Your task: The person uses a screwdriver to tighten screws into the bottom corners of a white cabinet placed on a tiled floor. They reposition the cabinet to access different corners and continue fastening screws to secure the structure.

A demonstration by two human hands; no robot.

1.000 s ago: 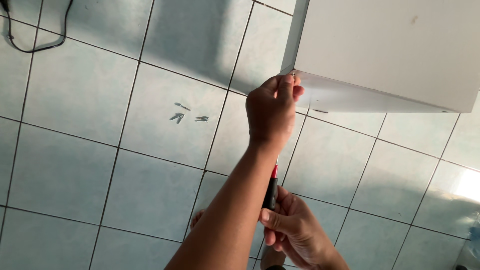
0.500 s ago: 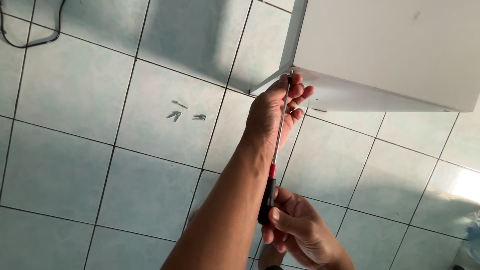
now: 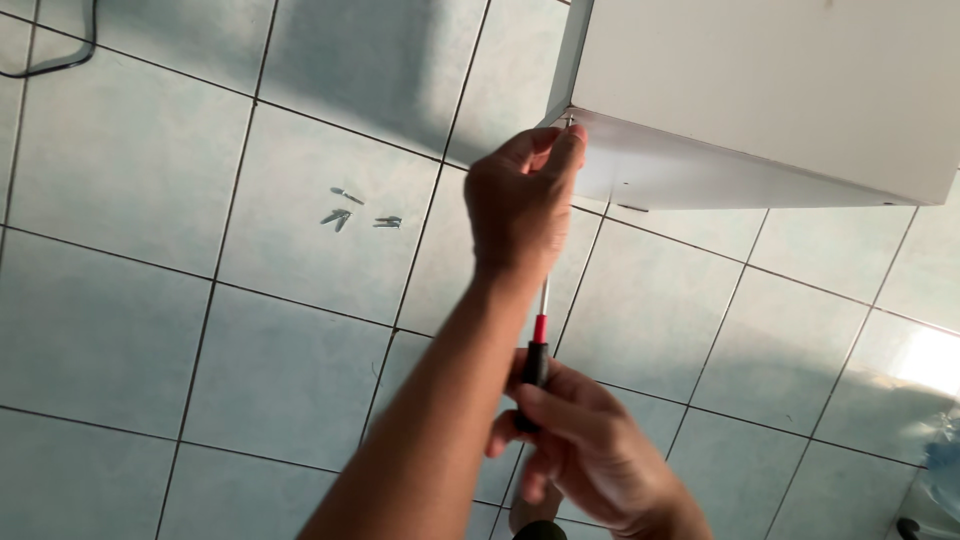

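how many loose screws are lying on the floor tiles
4, as far as can be told: loose screws lie clustered on one tile left of the left hand. One sits upper left, two touch in the middle, one right. Others may be hidden behind the arm.

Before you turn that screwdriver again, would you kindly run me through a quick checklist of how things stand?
1. Right hand gripping the screwdriver handle: ok.
2. Left hand up at the screw on the white board corner: ok.
3. Tip seated in the screw head: cannot tell, left hand hides it.
4. Shaft in line with the screw: cannot tell.
5. Spare screws lying on the tiled floor, apart from both hands: ok.
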